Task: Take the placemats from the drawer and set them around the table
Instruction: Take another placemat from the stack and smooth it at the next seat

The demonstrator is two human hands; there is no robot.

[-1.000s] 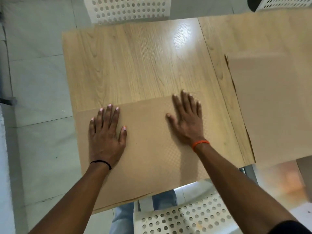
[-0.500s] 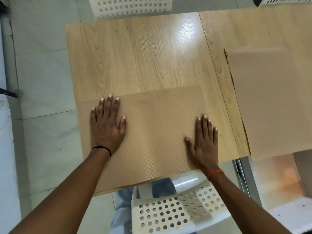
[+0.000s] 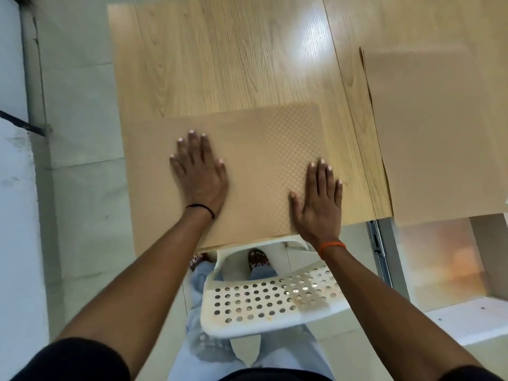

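Note:
A tan placemat (image 3: 258, 149) with a fine checked texture lies on the near part of the light wooden table (image 3: 220, 59). My left hand (image 3: 199, 171) presses flat on its left half, fingers straight. Flat on the mat's right edge near the table's front lies my right hand (image 3: 320, 204), with its outer fingers reaching onto bare wood. To the right, a second tan placemat (image 3: 439, 133) covers the table and hangs a little over its near edge.
A white perforated plastic chair (image 3: 269, 298) stands right under my arms at the table's front edge, with my legs behind it. Below the right placemat an open drawer (image 3: 445, 259) shows beside a metal rail. Pale floor tiles (image 3: 77, 133) run along the left.
The placemat has slid further onto the table. My right hand moved from the mat's middle to its right near edge. The left hand stayed flat on the left half.

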